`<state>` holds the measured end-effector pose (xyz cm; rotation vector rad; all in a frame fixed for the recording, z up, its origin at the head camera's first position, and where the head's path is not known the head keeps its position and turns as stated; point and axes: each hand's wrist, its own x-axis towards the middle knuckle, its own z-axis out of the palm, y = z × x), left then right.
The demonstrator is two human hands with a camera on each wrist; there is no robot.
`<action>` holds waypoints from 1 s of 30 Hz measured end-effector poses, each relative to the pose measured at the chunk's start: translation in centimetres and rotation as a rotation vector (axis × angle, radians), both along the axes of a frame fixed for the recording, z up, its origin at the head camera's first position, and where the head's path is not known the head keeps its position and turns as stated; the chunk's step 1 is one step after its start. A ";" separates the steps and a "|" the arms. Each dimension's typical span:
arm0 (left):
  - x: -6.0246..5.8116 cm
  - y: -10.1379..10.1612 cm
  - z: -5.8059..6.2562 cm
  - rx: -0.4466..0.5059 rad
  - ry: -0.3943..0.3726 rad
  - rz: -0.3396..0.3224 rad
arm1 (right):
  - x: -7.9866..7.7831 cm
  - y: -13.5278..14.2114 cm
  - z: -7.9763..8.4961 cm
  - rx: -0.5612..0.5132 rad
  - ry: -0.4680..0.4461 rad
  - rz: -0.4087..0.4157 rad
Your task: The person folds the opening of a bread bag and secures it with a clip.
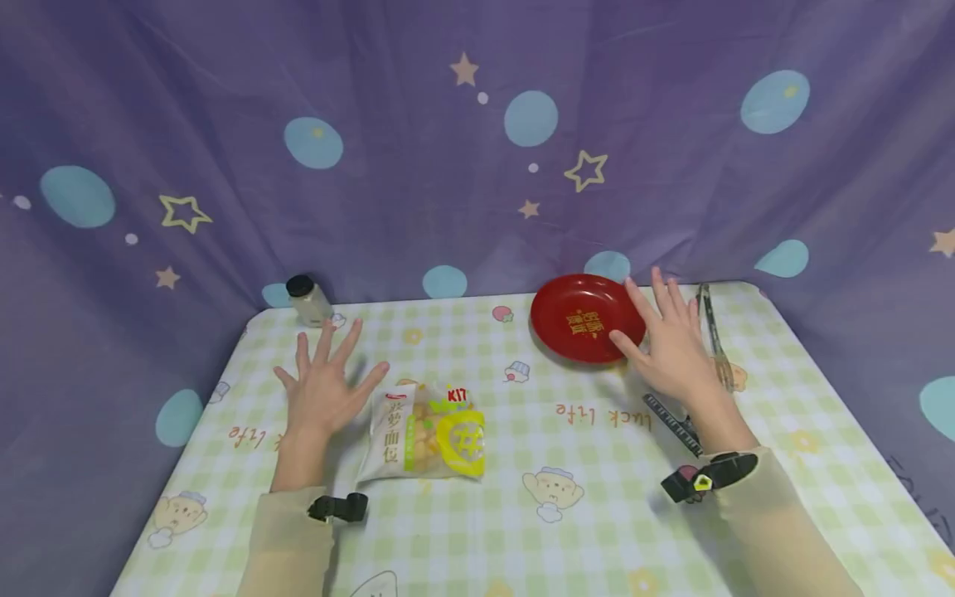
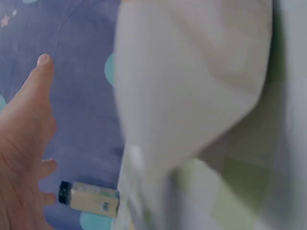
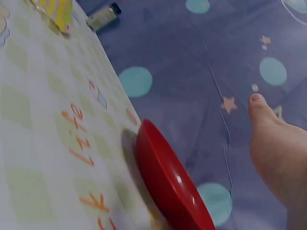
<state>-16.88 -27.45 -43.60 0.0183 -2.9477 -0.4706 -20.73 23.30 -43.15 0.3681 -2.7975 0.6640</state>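
Observation:
My left hand (image 1: 322,398) hovers over the left side of the table with its fingers spread, holding nothing. Just to its right lies a white and yellow food packet (image 1: 425,433) marked K17 in red. Beyond the left fingertips stands a small jar (image 1: 310,302) with a black lid. My right hand (image 1: 675,352), fingers also spread, overlaps the right edge of a red plate (image 1: 578,319) with gold characters. Long metal tongs (image 1: 712,332) lie to the right of that hand. Under the right wrist is a dark patterned strip (image 1: 671,423), partly hidden by the forearm.
A green and white checked cloth (image 1: 515,522) with cartoon prints covers the table. Behind it hangs a purple curtain (image 1: 418,207) with stars and blue ovals, right at the table's back edge. Each wrist wears a black camera strap (image 1: 339,507).

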 end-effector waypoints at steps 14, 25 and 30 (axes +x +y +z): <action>0.3 4.8 2.7 0.045 0.003 -0.285 | 1.0 -6.0 1.0 -0.150 0.021 0.258; 0.1 8.8 3.3 0.068 -0.106 -0.484 | 2.0 -11.7 -0.5 -0.185 -0.084 0.411; -0.5 9.6 2.2 0.059 -0.181 -0.494 | 2.3 -13.7 -1.4 -0.164 -0.094 0.471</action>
